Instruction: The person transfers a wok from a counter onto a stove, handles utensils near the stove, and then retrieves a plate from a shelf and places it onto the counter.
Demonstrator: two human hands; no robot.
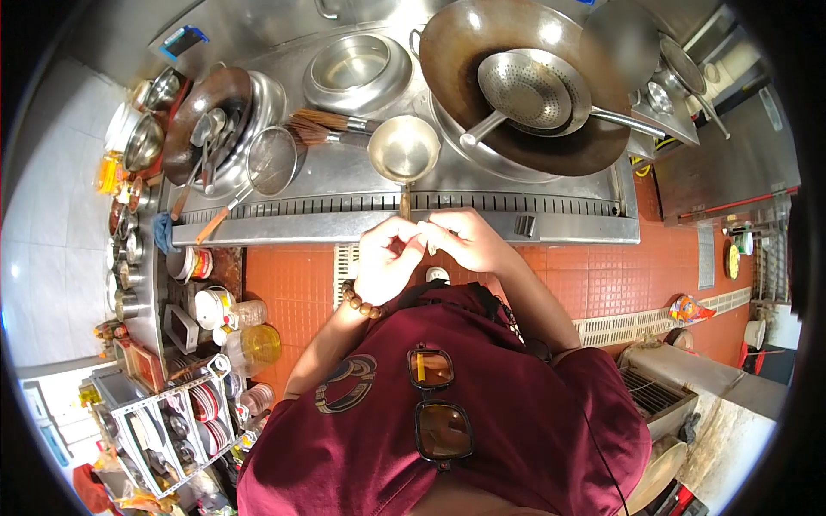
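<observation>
My left hand (pixel 387 258), with a wooden bead bracelet (pixel 361 303) at its wrist, is closed in front of my chest. My right hand (pixel 465 242) meets it there, also closed, and the fingertips of both touch. Whatever they may pinch is too small to make out. Just beyond them lies a metal ladle (pixel 403 148), its handle pointing toward my hands over the slotted stove edge. Left of the ladle are bamboo wok brushes (pixel 323 129) and a wire strainer (pixel 272 161) with a wooden handle.
A large wok (pixel 456 52) holds a perforated skimmer (pixel 520 90) at the stove's right. Another wok (pixel 185 129) with ladles sits at the left. Bowls of seasonings line the left counter. An oil bottle (pixel 258 344) and a dish rack (pixel 172 430) stand lower left.
</observation>
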